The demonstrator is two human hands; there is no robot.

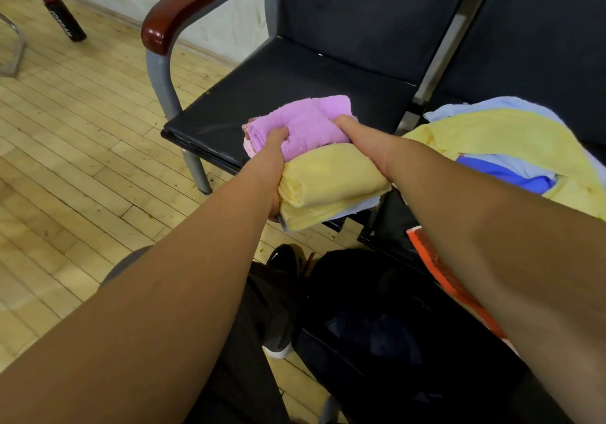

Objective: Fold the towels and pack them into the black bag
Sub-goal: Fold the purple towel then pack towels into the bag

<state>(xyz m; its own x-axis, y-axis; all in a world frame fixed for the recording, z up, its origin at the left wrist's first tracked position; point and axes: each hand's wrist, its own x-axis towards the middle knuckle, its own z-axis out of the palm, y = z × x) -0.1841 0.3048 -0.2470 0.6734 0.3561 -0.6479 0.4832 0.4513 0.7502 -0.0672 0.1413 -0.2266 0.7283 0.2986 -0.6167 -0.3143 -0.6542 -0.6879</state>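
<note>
Head view. Task status: partly complete. A folded stack (323, 168) is assembled, with a purple towel (305, 125) on top, a yellow towel (331, 177) beneath it, and pink and pale blue edges showing lower down. It sits at the front edge of the chair seat (278, 92) and overhangs that edge; whether it rests on the seat or is already lifted clear cannot be determined.

Outstanding work: a loose pile of unfolded towels (511, 141) (yellow, pale blue and a deeper blue) lies on the adjoining seat to the right. None of it is folded. The black bag (393, 309) stands on the wooden floor (82, 135) below the arms, near the person's shoe (283, 256). Its interior is dark, with something bluish inside that cannot be identified.

Hand state:
- Left hand (275, 168) clamps the left side of the stack, thumb pressed into the purple towel, fingers wrapped underneath.
- Right hand (359, 143) clamps the right side, thumb over the top edge; its fingers are hidden behind the cloth.

Judgement: the step in hand is the transfer of this stack down into the bag, after which the loose pile must be folded and packed.
</note>
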